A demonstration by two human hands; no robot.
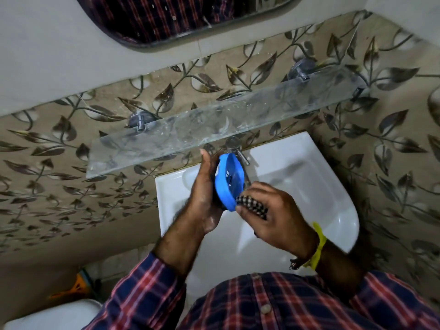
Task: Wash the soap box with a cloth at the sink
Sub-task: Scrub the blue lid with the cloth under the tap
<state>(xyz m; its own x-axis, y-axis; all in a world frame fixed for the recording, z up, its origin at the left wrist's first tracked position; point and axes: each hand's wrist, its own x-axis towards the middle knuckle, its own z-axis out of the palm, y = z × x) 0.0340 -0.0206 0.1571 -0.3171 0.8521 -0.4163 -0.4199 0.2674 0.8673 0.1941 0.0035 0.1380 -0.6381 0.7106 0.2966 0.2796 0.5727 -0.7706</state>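
Note:
A blue oval soap box [229, 181] is held on edge above the white sink [333, 198], its hollow side turned to the right. My left hand [204, 198] grips it from behind, fingers along its back. My right hand [271, 216] is closed around a dark checked cloth [252, 207], which presses against the lower rim of the box. Just behind the box stands the chrome tap [235, 147]; its spout is partly hidden by the box.
A glass shelf [214, 125] on two chrome brackets juts out above the tap. Leaf-patterned tiles cover the walls. A mirror [181, 17] hangs above. A white rounded object [52, 315] and something orange [73, 289] lie at lower left.

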